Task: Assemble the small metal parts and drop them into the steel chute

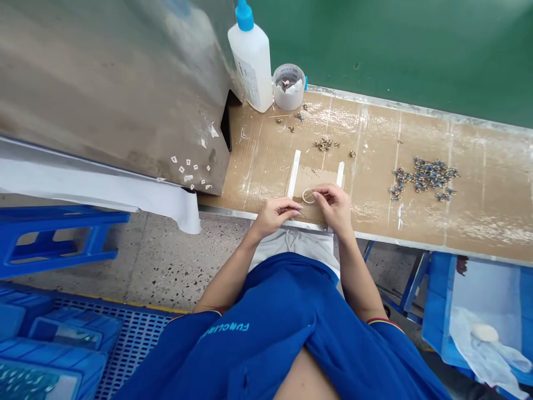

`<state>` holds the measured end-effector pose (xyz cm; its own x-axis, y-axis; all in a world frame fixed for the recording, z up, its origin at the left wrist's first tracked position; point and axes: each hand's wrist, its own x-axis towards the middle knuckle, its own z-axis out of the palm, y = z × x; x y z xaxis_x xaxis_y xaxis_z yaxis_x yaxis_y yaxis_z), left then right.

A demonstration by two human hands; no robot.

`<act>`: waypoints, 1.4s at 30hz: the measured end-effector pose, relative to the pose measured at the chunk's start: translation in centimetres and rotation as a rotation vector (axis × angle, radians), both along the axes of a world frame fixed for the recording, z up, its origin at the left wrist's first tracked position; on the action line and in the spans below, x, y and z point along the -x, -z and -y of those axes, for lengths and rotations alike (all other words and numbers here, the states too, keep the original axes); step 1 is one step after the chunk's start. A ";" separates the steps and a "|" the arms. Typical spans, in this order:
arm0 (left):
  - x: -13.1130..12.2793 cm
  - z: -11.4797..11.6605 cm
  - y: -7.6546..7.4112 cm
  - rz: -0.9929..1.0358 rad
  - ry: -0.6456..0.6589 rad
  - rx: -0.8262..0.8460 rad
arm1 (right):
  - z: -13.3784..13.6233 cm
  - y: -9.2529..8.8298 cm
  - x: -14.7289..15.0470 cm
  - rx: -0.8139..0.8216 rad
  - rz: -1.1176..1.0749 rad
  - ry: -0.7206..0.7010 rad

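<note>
Head view centres on a thin pale ring, held over a square of brown card at the front edge of the worktop. It looks light and stiff enough to keep its round, but easy to drop or flick away, and what it is made of is too small to tell. Its narrow rim is the only place to take hold, and a gentle pinch there should do. The right hand presses thumb and forefinger together on the ring's right side, its other fingers curled behind. The left hand comes in from the other side with its fingers loosely curled, their tips just beside the ring – whether they touch it, I cannot tell.

Two white strips run up the sides of the card. Beyond it lies a small cluster of brass fittings, and farther right a larger heap of blue-and-brass parts. Against the back stand a white squeeze bottle with a blue cap and a translucent cup holding scraps. To the left rises a brushed steel panel dotted with white paper bits – below, a blue stool sits on a terrazzo floor.
</note>
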<state>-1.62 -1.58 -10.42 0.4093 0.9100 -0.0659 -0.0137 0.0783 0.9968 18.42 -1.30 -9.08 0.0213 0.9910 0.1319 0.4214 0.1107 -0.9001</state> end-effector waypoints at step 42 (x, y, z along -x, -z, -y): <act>-0.4 0.1 -0.5 -0.207 0.055 -0.197 | 3.1 -1.8 1.6 -0.158 0.060 0.031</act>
